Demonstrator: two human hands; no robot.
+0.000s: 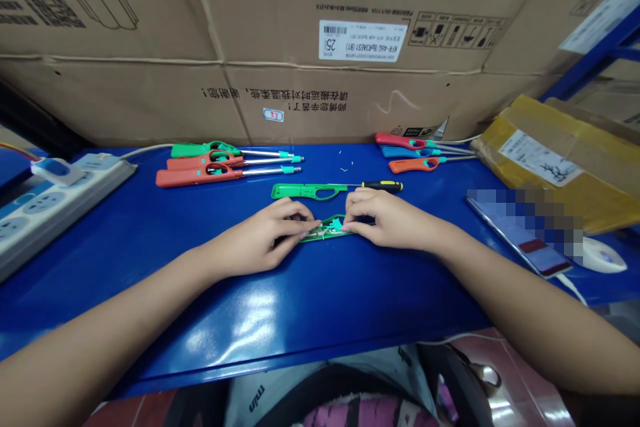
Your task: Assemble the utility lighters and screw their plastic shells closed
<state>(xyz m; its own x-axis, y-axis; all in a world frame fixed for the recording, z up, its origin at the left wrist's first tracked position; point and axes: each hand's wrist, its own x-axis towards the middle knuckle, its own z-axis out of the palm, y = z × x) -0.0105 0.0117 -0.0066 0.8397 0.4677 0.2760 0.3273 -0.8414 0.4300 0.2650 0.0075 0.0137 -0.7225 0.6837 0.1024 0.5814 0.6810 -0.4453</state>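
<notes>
An opened green gas lighter (327, 229) lies on the blue table between my hands, its inner parts and a teal trigger piece showing. My left hand (273, 233) is closed, thumb and forefinger pinching at the lighter's left end. At its other end, my right hand (383, 219) is closed too, fingertips pressed against the lighter beside the teal piece. What exactly lies between the fingertips is partly hidden. Just behind is the loose green casing half (293, 191), with a black and yellow screwdriver (383, 185) whose shaft points toward it.
Several long lighters (200, 177) lie at the back left, others (413, 165) at the back right. A power strip (45, 203) stands on the left. To the right are a phone (520, 233) and a yellow-taped parcel (565, 153). Cardboard (280, 20) walls the back.
</notes>
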